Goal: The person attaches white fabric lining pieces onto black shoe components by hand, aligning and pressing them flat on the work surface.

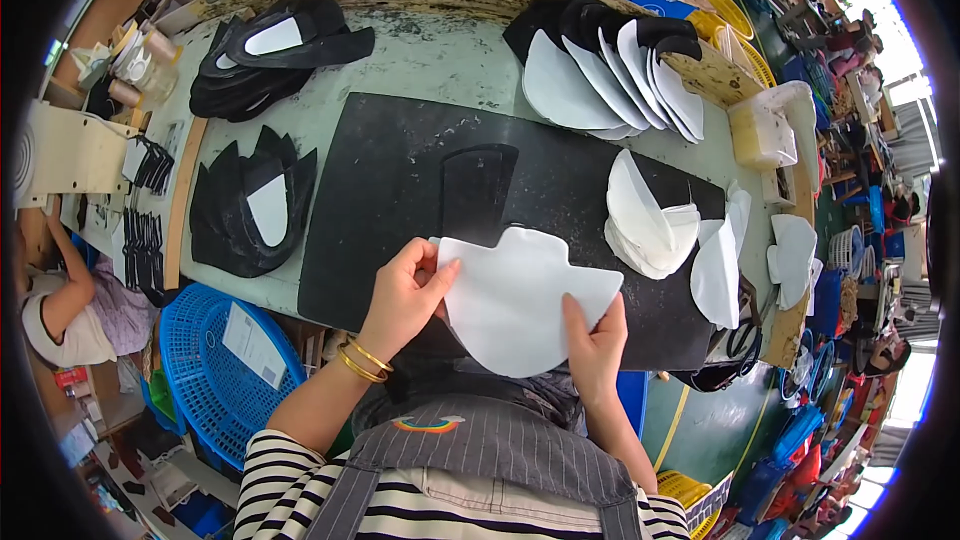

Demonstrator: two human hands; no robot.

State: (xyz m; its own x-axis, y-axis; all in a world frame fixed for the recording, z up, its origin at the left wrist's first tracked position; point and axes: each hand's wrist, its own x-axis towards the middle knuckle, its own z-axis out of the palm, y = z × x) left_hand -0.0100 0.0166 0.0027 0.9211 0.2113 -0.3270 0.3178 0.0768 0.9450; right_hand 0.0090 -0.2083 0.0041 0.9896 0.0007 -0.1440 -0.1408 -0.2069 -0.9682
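Between my two hands is a white cut fabric piece (515,305), rounded at the bottom with a tab at its top edge. My left hand (405,290) pinches its upper left corner, and my right hand (597,335) grips its right side, thumb on top. Both hands are just above the near edge of a black mat (390,170). A black curved cut piece (478,185) lies flat on the mat beyond the white piece. To the right on the mat sits a small stack of white rounded pieces (650,225).
Black pieces with white inserts lie in two piles, a far one (255,90) and a nearer one (235,190). Black-and-white pieces (590,90) fan out at the back right. A blue plastic basket (205,340) stands lower left. Another person's arm (70,280) shows at far left.
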